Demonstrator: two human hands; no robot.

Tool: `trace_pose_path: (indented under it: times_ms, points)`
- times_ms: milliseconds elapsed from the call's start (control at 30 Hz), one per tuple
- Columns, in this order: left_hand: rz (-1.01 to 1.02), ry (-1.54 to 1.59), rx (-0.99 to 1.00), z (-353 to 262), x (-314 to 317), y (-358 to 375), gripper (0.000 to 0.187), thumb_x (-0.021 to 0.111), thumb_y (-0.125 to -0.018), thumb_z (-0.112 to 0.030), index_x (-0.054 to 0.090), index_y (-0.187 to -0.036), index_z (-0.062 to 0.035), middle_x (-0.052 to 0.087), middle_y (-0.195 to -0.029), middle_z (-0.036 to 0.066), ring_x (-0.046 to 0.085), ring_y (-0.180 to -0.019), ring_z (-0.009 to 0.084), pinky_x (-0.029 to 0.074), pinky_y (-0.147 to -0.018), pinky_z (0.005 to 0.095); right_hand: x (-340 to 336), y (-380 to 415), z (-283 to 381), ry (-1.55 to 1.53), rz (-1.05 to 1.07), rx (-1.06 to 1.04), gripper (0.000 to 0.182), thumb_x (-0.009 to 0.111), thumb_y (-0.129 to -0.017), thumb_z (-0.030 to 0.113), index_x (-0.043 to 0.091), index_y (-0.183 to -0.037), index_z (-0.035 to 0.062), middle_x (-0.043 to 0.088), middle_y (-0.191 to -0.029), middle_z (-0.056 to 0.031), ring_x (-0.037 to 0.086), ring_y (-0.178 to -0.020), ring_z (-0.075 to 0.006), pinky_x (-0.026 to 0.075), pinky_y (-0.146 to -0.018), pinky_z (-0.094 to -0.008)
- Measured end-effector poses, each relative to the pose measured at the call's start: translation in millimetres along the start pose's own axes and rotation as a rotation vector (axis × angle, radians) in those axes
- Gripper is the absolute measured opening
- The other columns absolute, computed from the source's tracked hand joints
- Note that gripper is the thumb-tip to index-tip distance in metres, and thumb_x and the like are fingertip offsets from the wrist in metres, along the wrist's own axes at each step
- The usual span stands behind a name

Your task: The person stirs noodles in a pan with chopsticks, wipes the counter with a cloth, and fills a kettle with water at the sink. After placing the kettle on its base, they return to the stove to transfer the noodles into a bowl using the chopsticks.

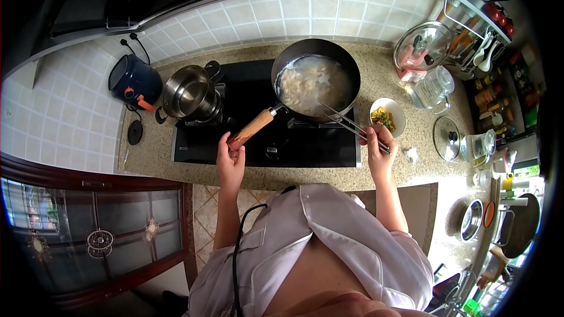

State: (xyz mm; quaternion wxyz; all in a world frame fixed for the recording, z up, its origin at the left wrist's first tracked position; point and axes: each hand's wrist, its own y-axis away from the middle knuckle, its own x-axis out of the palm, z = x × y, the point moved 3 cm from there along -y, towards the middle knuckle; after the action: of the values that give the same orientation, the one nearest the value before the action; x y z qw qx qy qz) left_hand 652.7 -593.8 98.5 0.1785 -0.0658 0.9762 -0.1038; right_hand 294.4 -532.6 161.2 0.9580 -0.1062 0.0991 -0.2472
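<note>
A dark wok (279, 61) sits over the right burner, with pale pieces of food (311, 82) in cloudy, whitish liquid inside it. The end of its wooden handle (252, 129) lies between the thumb and fingers of my left hand (230, 161). In my right hand (380, 145) is a pair of metal chopsticks (346, 122), slanting over the wok's near right rim with their tips at the food. Just beyond that hand stands a white bowl (400, 114) of chopped yellow and green food (383, 118).
A steel pot (188, 91) stands on the left burner of the black cooktop (235, 82), beside a dark blue appliance (134, 80). To the right are a glass lid (447, 138), another upright lid (423, 44) and a glass pitcher (435, 88). A cable runs down my front.
</note>
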Motion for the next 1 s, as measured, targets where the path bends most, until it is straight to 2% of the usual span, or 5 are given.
trace_pose_path:
  times_ms: [500, 667, 1000]
  points:
    - [0.003, 0.016, 0.012, -0.5, 0.2, -0.5, 0.047, 0.059, -0.087, 0.001, 0.041, -0.131, -0.0035, 0.057, -0.098, 0.006, 0.054, -0.073, 0.0068, 0.047, -0.065, 0.0199, -2.5, 0.9, -0.1, -0.021, -0.026, 0.006, 0.017, 0.056, -0.093, 0.01, 0.062, -0.084, -0.0032, 0.067, -0.072, -0.0081, 0.064, -0.061, -0.0106, 0.052, -0.056, -0.0223]
    - [0.009, 0.053, 0.002, -7.7, 1.0, 0.2, 0.048, 0.057, -0.088, 0.002, 0.039, -0.132, -0.002, 0.058, -0.103, 0.01, 0.059, -0.085, 0.0105, 0.05, -0.073, 0.022, -1.9, 2.2, 0.3, -0.009, -0.019, 0.012, 0.017, 0.056, -0.093, 0.01, 0.061, -0.084, -0.0032, 0.067, -0.072, -0.0081, 0.064, -0.061, -0.0107, 0.052, -0.056, -0.0225]
    - [0.019, 0.048, -0.015, -5.9, 0.3, 1.0, 0.048, 0.056, -0.089, 0.001, 0.038, -0.133, -0.0019, 0.058, -0.105, 0.011, 0.059, -0.087, 0.0114, 0.05, -0.075, 0.023, -2.2, 1.4, 1.5, -0.033, -0.01, 0.009, 0.017, 0.056, -0.093, 0.01, 0.061, -0.084, -0.0033, 0.067, -0.073, -0.0079, 0.064, -0.062, -0.0105, 0.052, -0.056, -0.0222]
